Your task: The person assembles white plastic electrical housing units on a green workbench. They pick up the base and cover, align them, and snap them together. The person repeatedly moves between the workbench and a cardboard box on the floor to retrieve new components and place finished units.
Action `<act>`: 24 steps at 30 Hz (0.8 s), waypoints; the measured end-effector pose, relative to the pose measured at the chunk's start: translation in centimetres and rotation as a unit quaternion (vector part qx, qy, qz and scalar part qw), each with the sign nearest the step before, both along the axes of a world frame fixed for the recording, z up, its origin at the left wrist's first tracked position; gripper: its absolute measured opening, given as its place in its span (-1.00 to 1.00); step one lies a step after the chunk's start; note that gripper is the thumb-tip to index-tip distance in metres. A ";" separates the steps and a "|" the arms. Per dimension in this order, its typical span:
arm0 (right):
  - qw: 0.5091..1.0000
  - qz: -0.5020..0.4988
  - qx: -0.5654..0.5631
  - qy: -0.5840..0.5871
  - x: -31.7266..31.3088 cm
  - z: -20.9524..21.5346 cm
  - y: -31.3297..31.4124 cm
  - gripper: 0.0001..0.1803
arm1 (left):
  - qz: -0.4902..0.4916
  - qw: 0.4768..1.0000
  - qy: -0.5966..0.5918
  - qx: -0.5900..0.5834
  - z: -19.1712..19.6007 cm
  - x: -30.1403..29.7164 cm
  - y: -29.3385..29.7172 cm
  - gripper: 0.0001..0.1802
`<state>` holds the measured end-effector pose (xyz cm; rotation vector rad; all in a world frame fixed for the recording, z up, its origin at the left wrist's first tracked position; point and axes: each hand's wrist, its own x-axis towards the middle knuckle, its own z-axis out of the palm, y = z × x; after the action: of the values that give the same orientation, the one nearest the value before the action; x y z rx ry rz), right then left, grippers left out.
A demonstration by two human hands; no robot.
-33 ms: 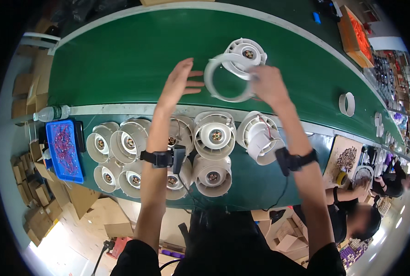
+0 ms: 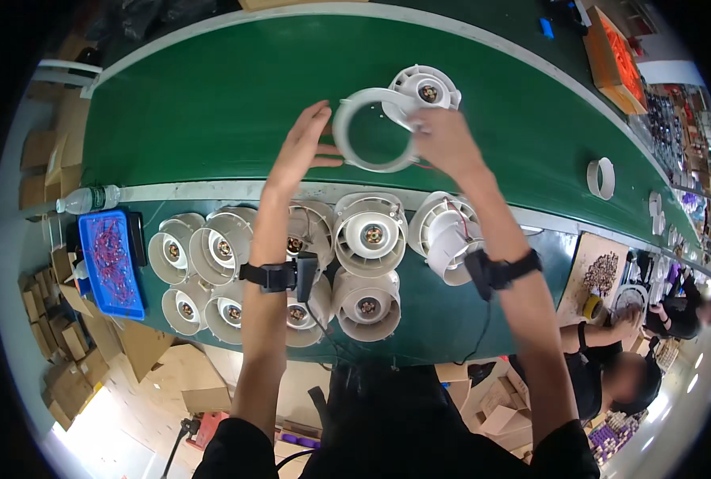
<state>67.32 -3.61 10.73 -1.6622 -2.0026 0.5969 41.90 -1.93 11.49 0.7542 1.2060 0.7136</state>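
Observation:
Over the green surface, my right hand [image 2: 445, 144] grips the right side of a white plastic ring [image 2: 342, 140]. A bit of red wire shows below that hand. Fingers spread, my left hand [image 2: 301, 148] is just beside the ring's left edge; whether its fingertips touch the ring I cannot tell. Behind the right hand lies a white vaned fan housing [image 2: 443, 82] with a round hub, partly covered by the ring and hand. Nearer me, several white round fan housings [image 2: 371, 209] stand in two rows, some partly hidden by my left forearm.
A blue tray [image 2: 136, 307] of red wires is at the left, with a clear bottle [image 2: 92, 198] behind it. Another white ring [image 2: 595, 180] stands on the green surface at right. A co-worker [image 2: 599, 383] works at the right, beside a board [image 2: 572, 275] of small parts.
The white ring and my right hand have shifted left, toward my left hand. My left hand has moved slightly left. The fan housing behind stays in place.

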 end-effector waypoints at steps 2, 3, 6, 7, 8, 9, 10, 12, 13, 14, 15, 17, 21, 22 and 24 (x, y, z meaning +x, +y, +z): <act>0.979 0.034 -0.132 0.153 -3.7 0.9 1.4 -0.68 | -0.038 0.990 0.116 0.072 -3.1 -2.1 -0.2 -0.29; 0.970 0.035 -0.145 0.193 -3.9 1.5 1.4 -0.66 | -0.057 0.977 0.174 0.106 -4.8 -3.2 -0.4 -0.24; 0.966 0.018 -0.111 0.232 -3.0 3.4 -0.6 -0.62 | 0.038 0.983 0.170 0.065 -7.1 -4.9 -0.3 -0.16; 0.980 0.014 -0.053 0.192 -1.4 4.0 -2.0 -0.61 | 0.050 0.939 0.316 0.131 -9.0 -6.4 -0.4 -0.23; 0.988 -0.005 -0.045 0.145 1.0 4.2 -3.7 -0.57 | 0.042 0.904 0.371 0.209 -8.6 -5.8 -0.7 -0.28; 0.994 -0.024 -0.036 0.096 3.8 4.1 -5.8 -0.53 | 0.033 0.860 0.422 0.286 -7.0 -4.6 -1.2 -0.32; 0.997 -0.006 -0.057 0.059 6.8 3.6 -8.4 -0.48 | 0.028 0.804 0.470 0.363 -5.4 -3.4 -1.4 -0.37; 0.990 0.032 -0.134 0.017 11.4 1.8 -14.1 -0.38 | -0.053 0.864 0.342 0.364 -2.0 0.0 -2.0 -0.56; 0.980 0.044 -0.193 0.010 12.4 1.3 -16.7 -0.33 | -0.135 0.881 0.292 0.347 0.4 2.5 -2.6 -0.59; 0.979 0.010 -0.203 0.027 12.0 0.6 -18.5 -0.38 | -0.206 0.874 0.243 0.366 1.2 4.7 -3.1 -0.63; 0.976 -0.026 -0.212 0.043 11.4 0.1 -19.9 -0.43 | -0.301 0.862 0.226 0.339 2.3 6.7 -3.6 -0.67; 0.973 -0.086 -0.206 0.055 10.3 -0.4 -20.6 -0.55 | -0.391 0.811 0.237 0.365 0.6 10.2 -4.9 -0.67; 0.974 -0.149 -0.155 0.071 8.4 0.8 -20.0 -0.80 | -0.465 0.735 0.279 0.408 -5.1 14.8 -5.7 -0.69; 0.974 -0.157 -0.142 0.081 8.3 1.5 -19.8 -0.82 | -0.495 0.744 0.230 0.385 -5.0 15.5 -5.2 -0.71; 0.963 -0.164 -0.154 0.147 8.3 1.1 -19.5 -0.76 | -0.549 0.754 0.135 0.333 -4.7 15.7 -4.2 -0.75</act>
<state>75.63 -23.14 11.78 -1.9013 -1.4391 1.0008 57.61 -6.15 6.79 1.9898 0.5053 -0.0203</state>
